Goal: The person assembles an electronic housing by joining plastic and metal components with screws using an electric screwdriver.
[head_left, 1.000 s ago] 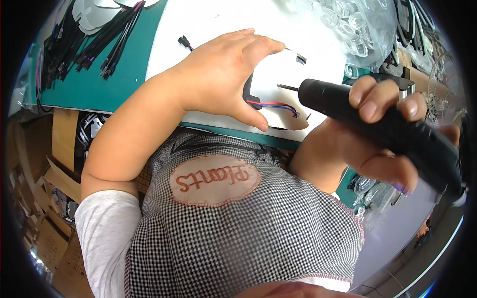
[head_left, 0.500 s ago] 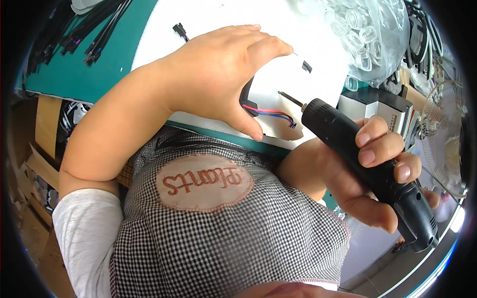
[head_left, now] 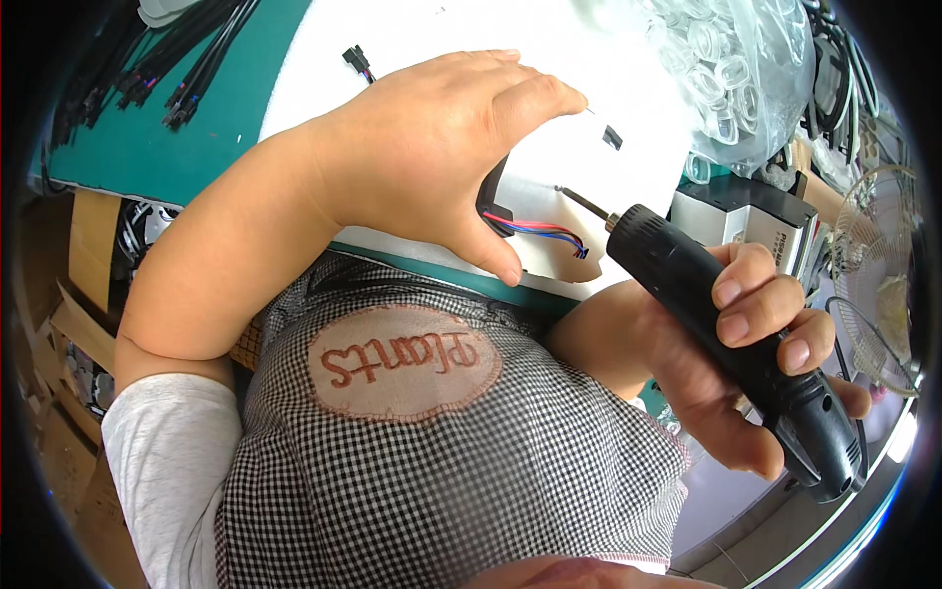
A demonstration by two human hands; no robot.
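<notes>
My left hand is curved over a black part on a white sheet, thumb and fingers spread around its sides. Most of that part is hidden beneath the palm. Red, blue and black wires run from it past my thumb and end in a small dark plug. Beyond the wrist, a black connector lies on the sheet. My right hand is wrapped around a black electric screwdriver. Its thin bit points toward the left hand, apart from the black part.
A clear bag of transparent plastic rings sits at the far right, above a white-and-black box. A small dark piece lies on the sheet. Bundled black cables rest on the green mat. A wire fan guard stands at right.
The rear of the screwdriver and my right hand have dipped slightly. The left hand keeps its place over the black part; the whole view has shifted a little.
</notes>
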